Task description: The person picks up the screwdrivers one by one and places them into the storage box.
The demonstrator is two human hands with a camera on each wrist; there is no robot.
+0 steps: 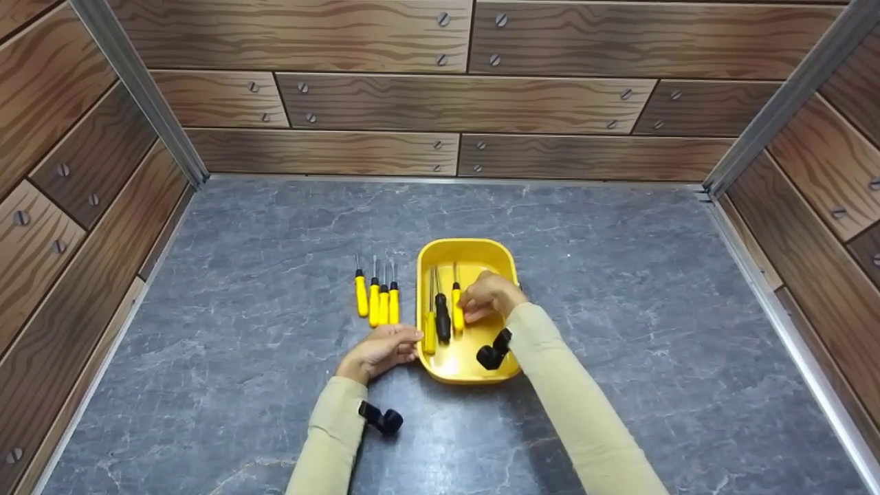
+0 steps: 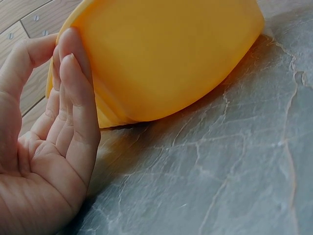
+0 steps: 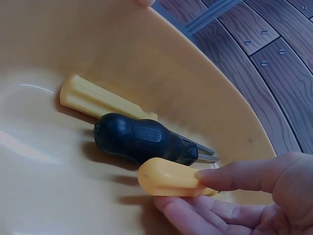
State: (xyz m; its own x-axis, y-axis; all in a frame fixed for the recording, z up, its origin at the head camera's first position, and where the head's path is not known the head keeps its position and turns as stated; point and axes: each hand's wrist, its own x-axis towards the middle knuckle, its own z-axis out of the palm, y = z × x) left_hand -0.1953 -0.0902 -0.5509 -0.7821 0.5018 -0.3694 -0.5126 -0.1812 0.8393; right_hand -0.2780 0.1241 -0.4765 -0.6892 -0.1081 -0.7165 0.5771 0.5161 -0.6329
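A yellow plastic bin (image 1: 457, 368) stands on the table in front of me. My left hand (image 1: 382, 348) pinches its left rim, thumb over the edge and fingers along the outer wall in the left wrist view. Inside the bin, my right hand (image 1: 491, 297) holds a yellow-handled screwdriver (image 3: 168, 178) between thumb and fingers, its shaft pointing to the far end. To the left of it lie a black-handled screwdriver (image 3: 139, 138) and, nearest the left wall, another screwdriver with an all-yellow handle (image 3: 100, 98).
Several yellow-and-black screwdrivers (image 1: 374, 302) lie side by side on the table, left of the bin. The grey marbled tabletop (image 1: 632, 275) is bordered by wood-patterned walls (image 1: 467, 103) at the back and both sides.
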